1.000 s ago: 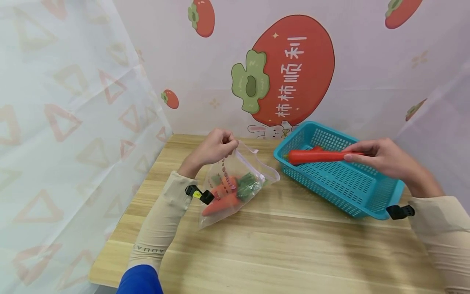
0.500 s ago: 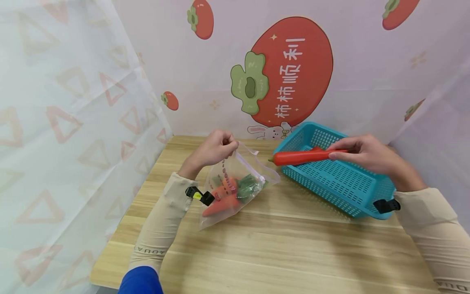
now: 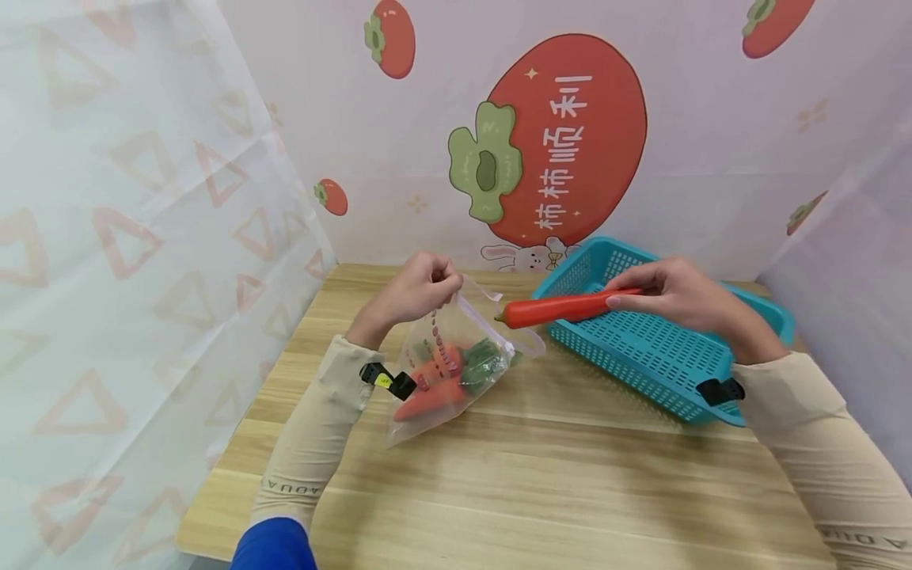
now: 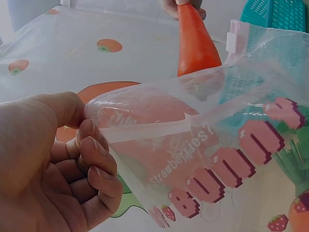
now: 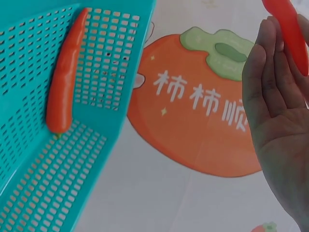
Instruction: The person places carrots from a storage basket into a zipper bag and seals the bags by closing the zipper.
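My left hand (image 3: 416,293) pinches the upper rim of a clear zip bag (image 3: 484,321), printed with pink lettering in the left wrist view. Through its film I see orange carrot-like pieces (image 3: 431,400) and a green vegetable (image 3: 480,364). Between thumb and fingers my right hand (image 3: 677,297) holds a long red chili pepper (image 3: 552,309) by its narrow end. The pepper's green stem points left, by the bag's mouth; in the left wrist view its lower end shows behind the film. A second red pepper (image 5: 65,82) lies in the blue basket (image 5: 118,111).
The blue perforated basket stands at the back right of the wooden table (image 3: 534,491), below and behind my right hand. A printed cloth wall (image 3: 399,142) rises behind the table, with more cloth at both sides.
My right hand has carried the red chili pepper left, from over the basket to the bag's mouth. My left hand and the bag have stayed nearly still.
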